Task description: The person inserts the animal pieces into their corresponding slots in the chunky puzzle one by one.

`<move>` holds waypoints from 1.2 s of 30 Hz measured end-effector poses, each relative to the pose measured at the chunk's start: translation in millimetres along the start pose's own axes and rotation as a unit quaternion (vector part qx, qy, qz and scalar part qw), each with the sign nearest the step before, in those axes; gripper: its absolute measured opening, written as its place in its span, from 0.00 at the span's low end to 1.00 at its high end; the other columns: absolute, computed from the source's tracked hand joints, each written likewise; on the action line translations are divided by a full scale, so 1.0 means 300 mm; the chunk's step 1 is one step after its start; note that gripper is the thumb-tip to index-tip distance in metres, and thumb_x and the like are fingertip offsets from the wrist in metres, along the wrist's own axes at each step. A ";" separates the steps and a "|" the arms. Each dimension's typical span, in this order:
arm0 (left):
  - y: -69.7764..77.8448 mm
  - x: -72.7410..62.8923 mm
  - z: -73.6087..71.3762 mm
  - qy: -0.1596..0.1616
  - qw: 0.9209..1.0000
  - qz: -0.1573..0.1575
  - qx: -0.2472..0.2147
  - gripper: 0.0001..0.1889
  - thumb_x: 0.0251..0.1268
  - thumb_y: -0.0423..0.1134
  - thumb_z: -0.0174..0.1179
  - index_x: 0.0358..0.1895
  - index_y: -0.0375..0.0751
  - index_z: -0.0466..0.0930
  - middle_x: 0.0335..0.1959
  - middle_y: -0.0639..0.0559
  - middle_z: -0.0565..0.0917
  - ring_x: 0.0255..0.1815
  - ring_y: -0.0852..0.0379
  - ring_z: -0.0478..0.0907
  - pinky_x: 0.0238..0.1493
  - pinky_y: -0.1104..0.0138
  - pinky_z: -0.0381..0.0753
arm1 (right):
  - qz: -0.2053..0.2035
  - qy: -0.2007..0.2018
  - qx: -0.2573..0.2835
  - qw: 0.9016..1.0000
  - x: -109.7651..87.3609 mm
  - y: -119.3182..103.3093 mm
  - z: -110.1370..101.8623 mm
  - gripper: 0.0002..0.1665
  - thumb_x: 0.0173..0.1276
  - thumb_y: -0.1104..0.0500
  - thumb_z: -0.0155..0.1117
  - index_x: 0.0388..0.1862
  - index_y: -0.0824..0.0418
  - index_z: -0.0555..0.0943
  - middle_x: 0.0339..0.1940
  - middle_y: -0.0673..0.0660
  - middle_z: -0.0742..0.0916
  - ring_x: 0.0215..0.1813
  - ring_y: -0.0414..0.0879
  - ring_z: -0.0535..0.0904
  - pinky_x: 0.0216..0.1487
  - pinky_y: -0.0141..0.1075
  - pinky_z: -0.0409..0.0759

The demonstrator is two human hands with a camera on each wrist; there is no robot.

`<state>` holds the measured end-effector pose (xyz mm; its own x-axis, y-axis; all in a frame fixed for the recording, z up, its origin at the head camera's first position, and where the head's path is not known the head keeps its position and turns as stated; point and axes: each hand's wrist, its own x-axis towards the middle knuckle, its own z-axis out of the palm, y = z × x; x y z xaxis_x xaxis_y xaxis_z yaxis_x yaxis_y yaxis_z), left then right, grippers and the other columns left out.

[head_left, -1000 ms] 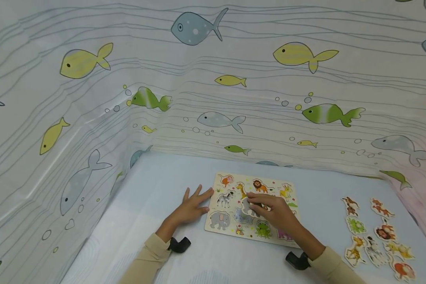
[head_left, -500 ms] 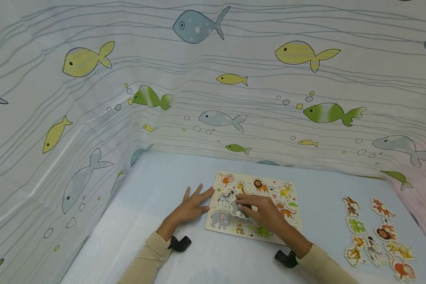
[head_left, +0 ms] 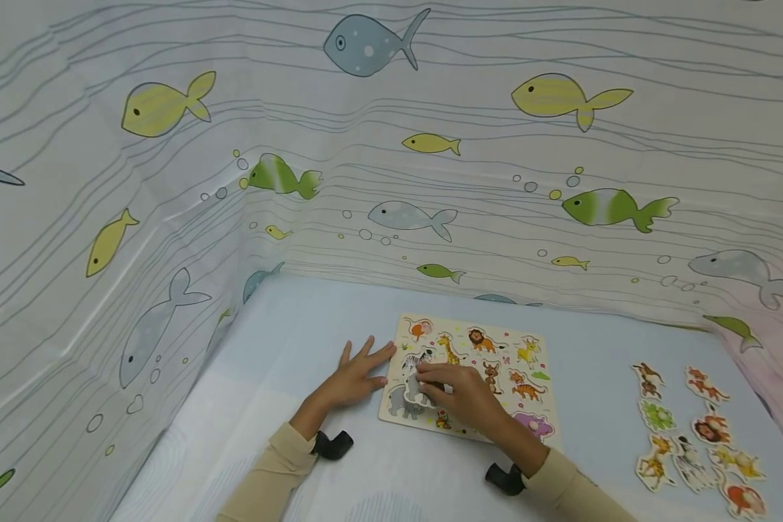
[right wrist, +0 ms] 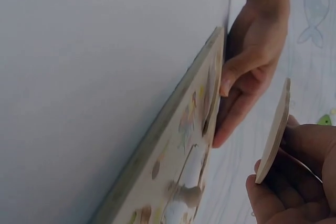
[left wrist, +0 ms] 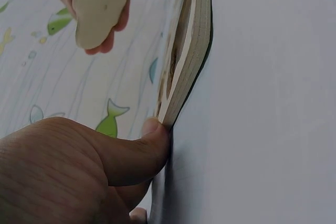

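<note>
A wooden animal puzzle board [head_left: 510, 344] lies on the pale blue table, printed with animal pictures and slots. My right hand [head_left: 463, 395] pinches a grey elephant puzzle piece [head_left: 416, 391] above the board's lower left, over the printed elephant [head_left: 396, 400]. The piece's bare wooden back [left wrist: 102, 11] shows in the left wrist view; in the right wrist view the piece [right wrist: 275, 135] is tilted and apart from the board. My left hand [head_left: 352, 378] lies spread at the board's left side, its thumb and fingers touching the edge. A knobbed piece [right wrist: 186, 195] sits in the board.
Several loose animal pieces lie in two rough columns at the right, among them a zebra [head_left: 692, 464], a giraffe [head_left: 655, 462] and a frog [head_left: 657, 415]. A fish-patterned curtain [head_left: 483, 181] stands behind and to the left of the table.
My right hand has carried the grey piece leftward across the board, from its middle to the lower left. The left hand has stayed at the board's edge.
</note>
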<state>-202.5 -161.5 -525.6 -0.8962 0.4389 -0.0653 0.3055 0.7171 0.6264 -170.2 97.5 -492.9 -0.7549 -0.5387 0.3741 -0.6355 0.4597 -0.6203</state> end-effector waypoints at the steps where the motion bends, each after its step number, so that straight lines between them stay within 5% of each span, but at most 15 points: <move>1: -0.001 0.000 0.000 -0.001 1.000 0.002 -0.001 0.35 0.69 0.42 0.62 0.78 0.48 0.60 0.79 0.52 0.60 0.84 0.41 0.40 0.77 0.39 0.20 | 0.003 0.000 -0.002 1.000 0.001 -0.002 0.006 0.15 0.66 0.61 0.70 0.52 0.59 0.87 0.58 0.58 0.87 0.61 0.51 0.84 0.58 0.43 0.84; 36: -0.011 0.005 -0.006 -0.006 1.000 0.004 0.000 0.35 0.70 0.42 0.62 0.78 0.49 0.60 0.80 0.53 0.60 0.84 0.41 0.41 0.78 0.39 0.21 | 0.005 -0.006 -0.017 1.000 0.020 -0.002 0.120 0.12 0.65 0.63 0.71 0.48 0.60 0.89 0.55 0.57 0.89 0.59 0.49 0.85 0.58 0.42 0.84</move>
<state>-205.3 -164.3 -526.2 -0.8900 0.4505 -0.0703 0.3120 0.7141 0.6266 -168.5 68.7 -515.0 -0.7593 -0.5429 0.3589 -0.6331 0.4885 -0.6004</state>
